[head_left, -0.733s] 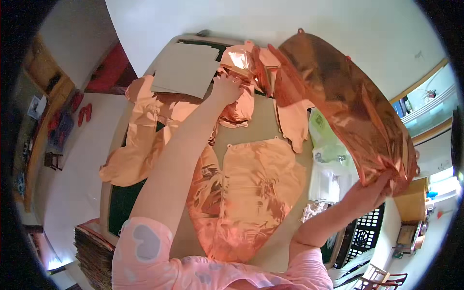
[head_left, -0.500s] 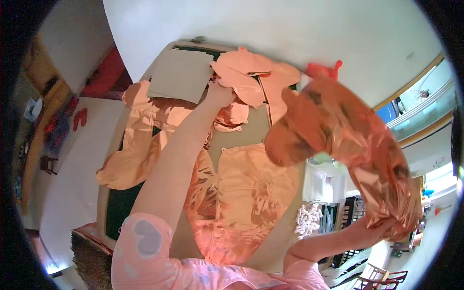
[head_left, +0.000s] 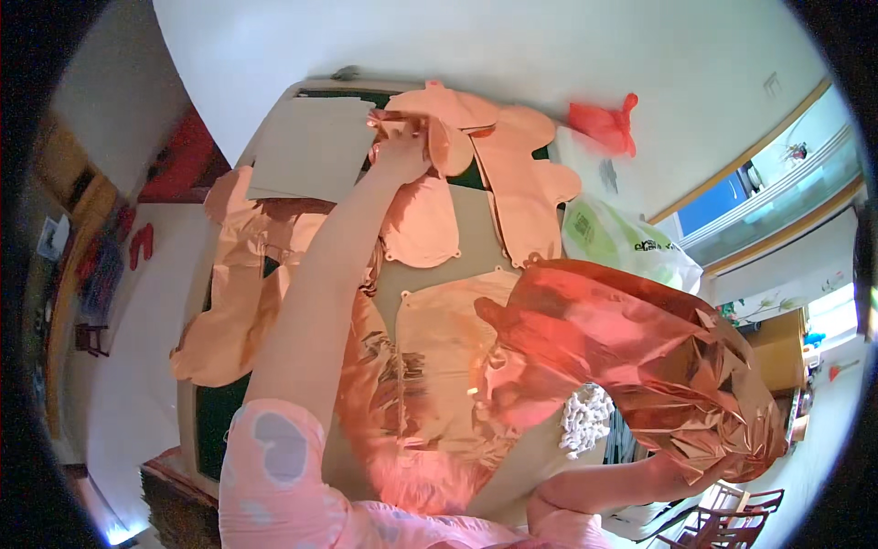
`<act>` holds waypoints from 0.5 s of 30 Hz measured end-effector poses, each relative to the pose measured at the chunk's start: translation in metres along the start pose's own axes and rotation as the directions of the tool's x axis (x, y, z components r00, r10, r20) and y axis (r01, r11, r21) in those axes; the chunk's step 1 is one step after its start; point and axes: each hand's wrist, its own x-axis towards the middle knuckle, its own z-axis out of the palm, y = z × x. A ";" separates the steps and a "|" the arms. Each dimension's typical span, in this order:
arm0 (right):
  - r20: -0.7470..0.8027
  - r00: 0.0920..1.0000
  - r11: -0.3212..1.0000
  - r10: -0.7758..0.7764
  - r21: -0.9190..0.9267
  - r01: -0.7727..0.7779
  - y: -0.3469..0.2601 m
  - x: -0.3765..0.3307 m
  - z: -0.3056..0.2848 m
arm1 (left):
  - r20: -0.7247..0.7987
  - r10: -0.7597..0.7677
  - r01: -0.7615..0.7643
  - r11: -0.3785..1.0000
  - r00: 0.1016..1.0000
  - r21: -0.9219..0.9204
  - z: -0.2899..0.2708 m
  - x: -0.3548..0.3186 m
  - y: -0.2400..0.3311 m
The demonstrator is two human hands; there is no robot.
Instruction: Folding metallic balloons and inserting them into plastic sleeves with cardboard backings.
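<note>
R of table [head_left: 535, 459], R hand [head_left: 700, 465] clenches one end of lg foil pc [head_left: 631, 334], long axis running L & away; L hand [head_left: 402, 156], farther off, grips sm foil flap [head_left: 449, 146].

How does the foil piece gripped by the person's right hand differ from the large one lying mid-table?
The held foil piece is raised, while the lying foil piece rests on the table. The held one is bent and bunched up at the right hand; the lying one is spread fairly flat. Both are shiny and copper-coloured.
</note>
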 end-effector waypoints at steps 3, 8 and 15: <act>0.012 0.999 0.999 0.053 0.008 -0.053 0.004 -0.004 -0.001 | 0.009 0.089 -0.089 0.978 0.996 0.190 0.001 0.006 0.000; 0.029 0.989 0.988 0.148 0.049 -0.149 0.011 -0.006 -0.001 | 0.245 0.068 -0.084 0.995 0.967 0.056 0.012 0.025 -0.014; 0.053 0.962 0.957 0.268 0.100 -0.272 -0.005 -0.018 0.001 | 0.122 0.036 -0.048 0.994 0.992 0.096 0.019 0.039 -0.005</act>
